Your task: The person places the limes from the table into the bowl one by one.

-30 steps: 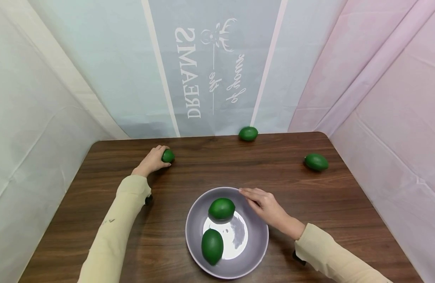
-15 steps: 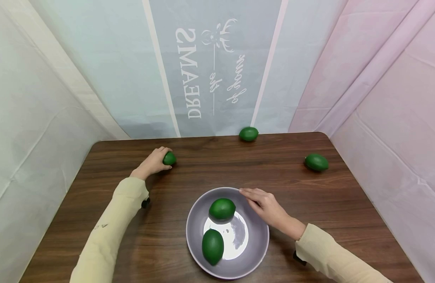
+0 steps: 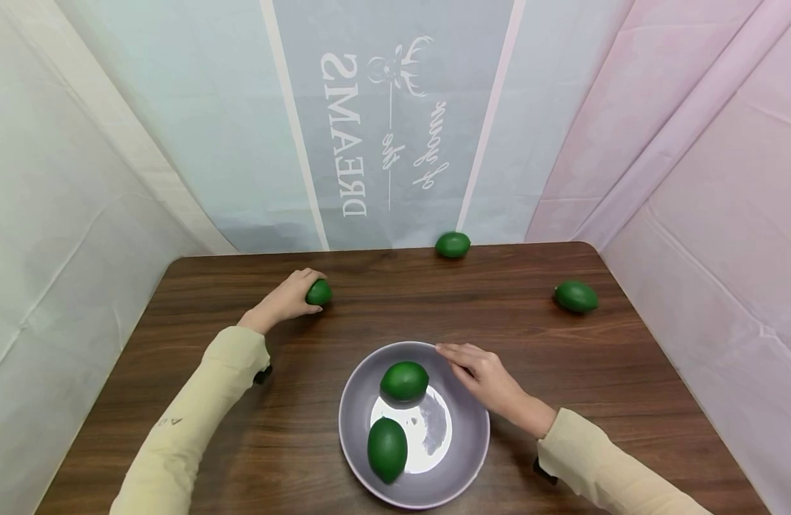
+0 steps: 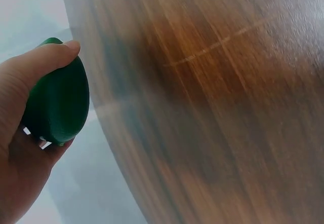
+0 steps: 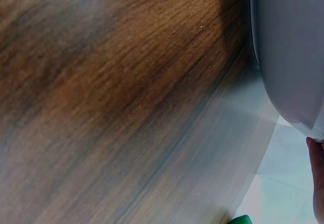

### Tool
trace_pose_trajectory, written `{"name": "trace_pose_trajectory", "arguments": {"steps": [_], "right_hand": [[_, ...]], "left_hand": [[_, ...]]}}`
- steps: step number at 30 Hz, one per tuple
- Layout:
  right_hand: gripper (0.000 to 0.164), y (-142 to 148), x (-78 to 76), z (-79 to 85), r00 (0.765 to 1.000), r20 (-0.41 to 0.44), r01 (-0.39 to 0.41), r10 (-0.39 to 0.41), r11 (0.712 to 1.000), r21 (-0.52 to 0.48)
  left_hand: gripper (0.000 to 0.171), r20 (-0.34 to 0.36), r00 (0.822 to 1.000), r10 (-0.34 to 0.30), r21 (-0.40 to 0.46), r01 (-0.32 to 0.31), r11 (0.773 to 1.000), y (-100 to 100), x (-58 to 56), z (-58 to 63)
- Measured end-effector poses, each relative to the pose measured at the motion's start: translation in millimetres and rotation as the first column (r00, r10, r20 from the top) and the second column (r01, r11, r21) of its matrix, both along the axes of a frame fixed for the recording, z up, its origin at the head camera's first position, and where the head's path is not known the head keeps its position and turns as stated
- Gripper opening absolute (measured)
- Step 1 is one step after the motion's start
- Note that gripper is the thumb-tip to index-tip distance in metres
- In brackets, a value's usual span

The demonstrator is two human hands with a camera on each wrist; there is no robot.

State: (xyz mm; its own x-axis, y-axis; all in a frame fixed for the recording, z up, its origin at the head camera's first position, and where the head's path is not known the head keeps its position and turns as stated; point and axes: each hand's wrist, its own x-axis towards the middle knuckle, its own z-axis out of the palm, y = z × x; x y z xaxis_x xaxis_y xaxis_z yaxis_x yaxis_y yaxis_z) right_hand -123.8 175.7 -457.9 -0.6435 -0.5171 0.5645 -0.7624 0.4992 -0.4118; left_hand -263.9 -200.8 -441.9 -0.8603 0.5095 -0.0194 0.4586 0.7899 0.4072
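My left hand (image 3: 289, 295) grips a green lime (image 3: 320, 292) near the back left of the table. In the left wrist view the thumb lies across one side of this lime (image 4: 61, 100), with fingers curled behind it. My right hand (image 3: 488, 379) rests at the upper right rim of a grey-purple bowl (image 3: 357, 458), its fingers fairly straight. A fingertip meets the rim of the bowl (image 5: 291, 46) in the right wrist view, where most of that hand is out of frame. Inside the bowl lie two limes, one toward the back (image 3: 405, 380) and one toward the front (image 3: 387, 449).
One more lime (image 3: 453, 244) sits at the table's back edge, against the hanging cloth (image 3: 395, 222). Another lime (image 3: 576, 296) lies at the back right of the dark wooden table (image 3: 627, 400). Pale cloth walls (image 3: 724, 214) enclose the table at the back and sides.
My left hand has moved a little to the right and toward the front, with the lime in its grip. The right hand and the bowl stay where they were.
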Motion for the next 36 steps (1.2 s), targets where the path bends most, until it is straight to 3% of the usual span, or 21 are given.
{"name": "trace_pose_trajectory", "arguments": {"steps": [13, 36], "right_hand": [[0.036, 0, 0.9, -0.6, 1.000, 0.009, 0.006, -0.006, 1.000, 0.001], [0.037, 0, 1.1, 0.5, 1.000, -0.009, 0.001, -0.001, 1.000, -0.004]], "left_hand": [[0.057, -0.043, 0.996, -0.084, 0.016, 0.085, 0.996, 15, 13.1, 15.4], [0.057, -0.135, 0.969, -0.207, 0.016, 0.211, 0.977, 38, 29.4, 33.2]]}}
